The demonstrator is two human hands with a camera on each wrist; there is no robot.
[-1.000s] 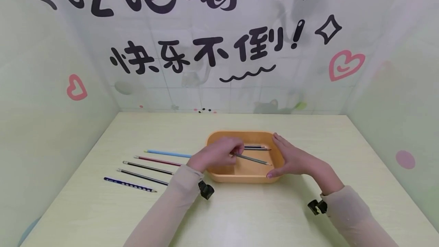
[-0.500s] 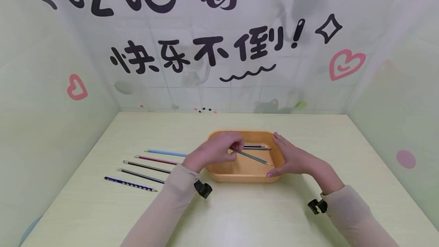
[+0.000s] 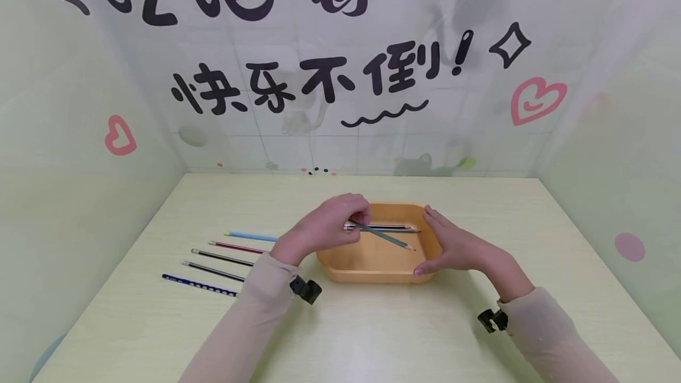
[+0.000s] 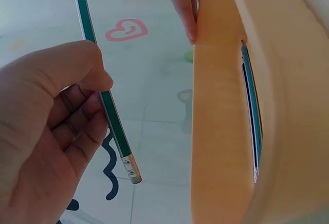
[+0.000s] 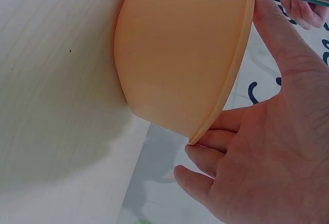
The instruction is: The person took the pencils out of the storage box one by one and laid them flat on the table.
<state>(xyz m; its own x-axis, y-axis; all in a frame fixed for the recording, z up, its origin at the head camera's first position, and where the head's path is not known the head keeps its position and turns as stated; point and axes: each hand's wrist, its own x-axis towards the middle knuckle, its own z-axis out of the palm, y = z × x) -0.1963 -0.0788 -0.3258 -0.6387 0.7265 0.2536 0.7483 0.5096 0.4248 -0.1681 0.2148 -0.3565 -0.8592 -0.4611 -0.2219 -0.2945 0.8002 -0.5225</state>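
My left hand [image 3: 328, 224] pinches a green pencil [image 3: 387, 237] between thumb and fingers, over the left side of an orange plastic bin [image 3: 372, 277]. Its sharpened tip points right and down; the left wrist view shows the silver ferrule and eraser end [image 4: 131, 168] below the fingers. Inside the bin, along the far side, lie a dark striped pencil [image 4: 249, 98] and a green one [image 4: 255, 121], side by side. My right hand [image 3: 459, 247] holds the bin's right end, thumb at the near corner and fingers at the far corner, over the rim [image 5: 231, 88].
Left of the bin, a row of pencils lies on the pale table: light blue [image 3: 250, 236], dark red [image 3: 236, 247], two black ones, and navy with white spots [image 3: 197, 283] nearest. My left forearm overlaps their right ends. Printed curtains enclose the table's back and sides.
My left hand has moved left and slightly up with the green pencil, uncovering more of the pencils in the bin. The right hand and the bin stay in place.
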